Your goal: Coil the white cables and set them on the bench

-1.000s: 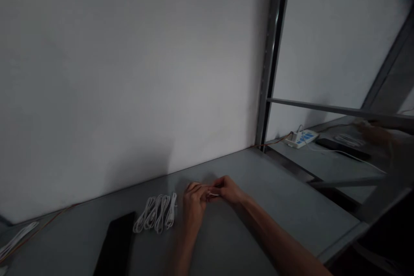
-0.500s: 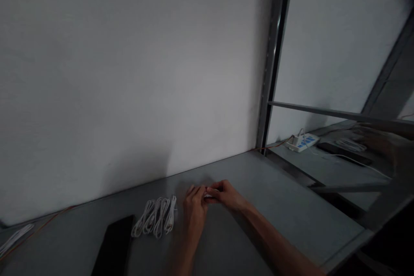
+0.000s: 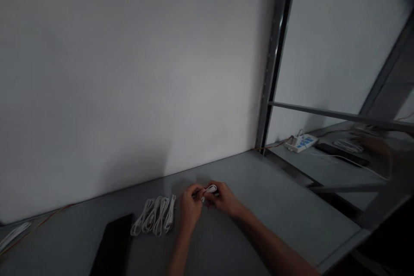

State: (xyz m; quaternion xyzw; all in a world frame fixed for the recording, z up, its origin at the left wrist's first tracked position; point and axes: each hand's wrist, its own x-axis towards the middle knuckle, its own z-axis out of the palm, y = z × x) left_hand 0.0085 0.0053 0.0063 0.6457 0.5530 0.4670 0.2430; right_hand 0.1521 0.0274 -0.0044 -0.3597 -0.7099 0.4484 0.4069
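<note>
Above the grey tabletop, both hands meet around a bundled white cable (image 3: 211,189). My right hand (image 3: 223,198) is closed on it, and a loop of the cable sticks up between thumb and fingers. My left hand (image 3: 192,202) pinches the same cable from the left side, its fingertips partly hidden. To the left of that hand lie several coiled white cables (image 3: 158,215) side by side in a row. A flat black object (image 3: 113,246), its kind unclear, rests left of the coils.
A white power strip (image 3: 300,142) with a plug in it sits on the neighbouring table beyond the metal frame (image 3: 274,60). A person's blurred hand (image 3: 375,144) is there near a black slab (image 3: 341,154). More white cables (image 3: 14,236) lie at far left beside a thin orange wire (image 3: 48,220).
The cable's loop now shows between my hands, where it was mostly covered before. My left fingers have curled in, and my right hand has turned slightly. The coiled cables stay put.
</note>
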